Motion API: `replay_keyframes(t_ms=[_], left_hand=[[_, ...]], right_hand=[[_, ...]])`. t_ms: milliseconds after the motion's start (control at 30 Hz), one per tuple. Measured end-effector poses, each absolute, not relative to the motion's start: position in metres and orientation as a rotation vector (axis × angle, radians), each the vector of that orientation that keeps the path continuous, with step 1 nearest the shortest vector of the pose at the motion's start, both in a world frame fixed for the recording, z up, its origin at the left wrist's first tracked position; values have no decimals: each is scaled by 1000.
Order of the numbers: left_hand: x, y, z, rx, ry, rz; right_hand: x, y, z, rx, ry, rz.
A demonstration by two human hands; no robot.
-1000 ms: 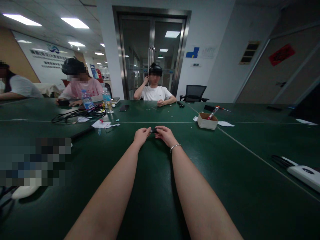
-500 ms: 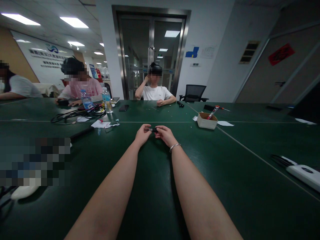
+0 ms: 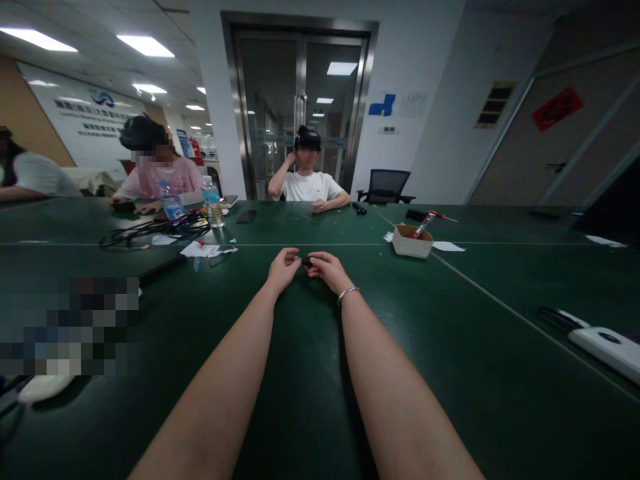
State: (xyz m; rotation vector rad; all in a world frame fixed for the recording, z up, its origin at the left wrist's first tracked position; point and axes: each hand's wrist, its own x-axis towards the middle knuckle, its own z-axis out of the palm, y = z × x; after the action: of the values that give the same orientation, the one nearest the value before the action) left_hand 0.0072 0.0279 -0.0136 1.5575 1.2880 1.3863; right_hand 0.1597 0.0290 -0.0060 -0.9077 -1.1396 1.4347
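Over the green table [image 3: 310, 373], a small black object [image 3: 306, 261] is held between my two hands. It is too small and dark for me to tell its kind; a paler bit shows at its left end. My left hand [image 3: 284, 269] pinches that left end between thumb and fingers. My right hand [image 3: 327, 269], below a silver bracelet on the wrist, has its fingertips closed around the black right end. Both hands are close together, and the fingers hide part of the object.
A small open box [image 3: 412, 243] with a tool in it stands right of my hands. Left are paper scraps [image 3: 200, 249], water bottles [image 3: 213, 203] and black cables [image 3: 145, 230]. A white device [image 3: 607, 347] lies far right. People sit across the table.
Less of the black object shows between my hands, and it looks shorter than before. Both hands stay almost in place; the whole view has shifted slightly.
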Motion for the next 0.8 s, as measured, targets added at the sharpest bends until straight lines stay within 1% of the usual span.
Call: replay_keyframes(t_ms=[167,433,633,733,800], left_hand=[[8,28,-16,1536,1284,1337],[8,27,-13,1522,1297,1386],[9,28,-19,1470,1333,1362],[12,21,-1,1413,1346,1432],[11,10,35,1290,1363,1587]], right_hand=[[159,30,-6,-921,-1138,1434],[160,29,-6,-911,-1148,1430],[160,27,-4,-910,-1149,1427],[160,27,-4,-901,-1143,1430],[160,28,-5,-893,-1137,1444]])
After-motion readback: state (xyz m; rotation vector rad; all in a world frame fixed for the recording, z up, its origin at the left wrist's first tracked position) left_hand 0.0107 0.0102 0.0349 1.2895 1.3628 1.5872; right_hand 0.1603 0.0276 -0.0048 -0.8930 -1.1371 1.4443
